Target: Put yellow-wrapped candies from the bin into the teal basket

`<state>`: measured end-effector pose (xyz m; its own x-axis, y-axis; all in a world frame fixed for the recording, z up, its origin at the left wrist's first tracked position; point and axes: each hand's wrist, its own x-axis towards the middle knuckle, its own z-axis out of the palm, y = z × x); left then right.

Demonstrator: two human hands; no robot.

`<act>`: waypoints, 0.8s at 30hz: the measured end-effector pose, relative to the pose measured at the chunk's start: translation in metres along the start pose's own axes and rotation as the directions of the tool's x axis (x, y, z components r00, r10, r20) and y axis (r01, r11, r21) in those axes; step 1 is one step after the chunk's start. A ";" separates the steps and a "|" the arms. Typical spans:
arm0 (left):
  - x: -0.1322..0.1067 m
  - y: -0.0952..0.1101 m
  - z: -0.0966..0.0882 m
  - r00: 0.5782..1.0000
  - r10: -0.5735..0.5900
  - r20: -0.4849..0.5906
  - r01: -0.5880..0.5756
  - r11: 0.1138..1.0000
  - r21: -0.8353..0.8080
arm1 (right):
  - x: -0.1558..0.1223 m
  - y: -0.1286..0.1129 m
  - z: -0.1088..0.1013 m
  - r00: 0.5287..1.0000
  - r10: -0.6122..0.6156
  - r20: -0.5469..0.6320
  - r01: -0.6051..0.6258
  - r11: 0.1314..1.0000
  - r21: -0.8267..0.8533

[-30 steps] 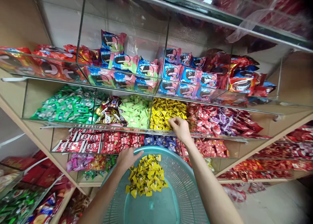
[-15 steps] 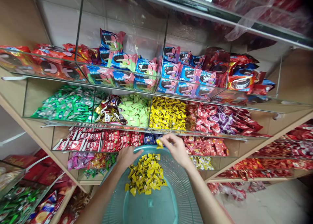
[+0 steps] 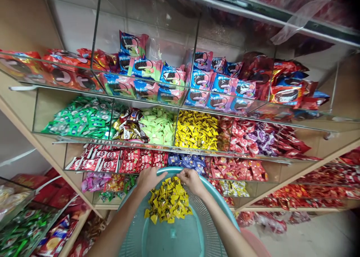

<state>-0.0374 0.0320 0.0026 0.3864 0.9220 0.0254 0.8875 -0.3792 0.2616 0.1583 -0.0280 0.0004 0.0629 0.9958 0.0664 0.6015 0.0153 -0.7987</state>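
Observation:
A green plastic basket (image 3: 216, 200) with slotted walls sits low in front of me, tilted toward the shelves. On its bottom lies a heap of yellow-wrapped candies (image 3: 168, 202). My left hand (image 3: 149, 180) is closed over the far rim, left of the middle. At the rim's far right side, my right hand (image 3: 192, 180) is closed, its fingertips close to the upper edge of the heap. What those fingers hold, if anything, is hidden. Just beyond the rim, a glass-fronted bin holds more yellow candies (image 3: 197, 131).
Glass dividers split the wooden shelf into bins. Blue-and-pink cookie packs (image 3: 201, 79) fill the upper row. Green candies (image 3: 81, 116), pale green candies (image 3: 157, 126) and blue candies (image 3: 189, 162) lie lower. A pink rim (image 3: 254, 242) shows beneath the basket at right.
My right hand has come down and left from above the rim, and the yellow candy it pinched no longer shows clearly. The blue candies behind are more visible. My left hand stays on the rim.

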 end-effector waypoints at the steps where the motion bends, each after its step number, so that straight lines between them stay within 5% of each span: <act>1: 0.000 0.000 0.000 1.000 0.002 -0.002 -0.002 1.000 0.005 | 0.000 0.000 0.001 1.000 0.019 -0.012 -0.018 1.000 0.009; 17: 0.001 -0.001 0.004 1.000 -0.013 -0.008 0.013 1.000 -0.004 | -0.009 -0.026 0.005 0.970 -0.047 -0.237 -0.013 0.970 -0.244; 24: 0.000 0.001 0.000 0.999 -0.022 0.027 0.022 1.000 0.005 | -0.014 -0.074 -0.028 0.854 -0.302 -0.423 0.190 0.939 -0.287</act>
<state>-0.0368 0.0314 0.0028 0.3732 0.9277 -0.0063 0.8970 -0.3591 0.2578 0.1354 -0.0456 0.0751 0.2084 0.8082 0.5509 0.8054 0.1777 -0.5654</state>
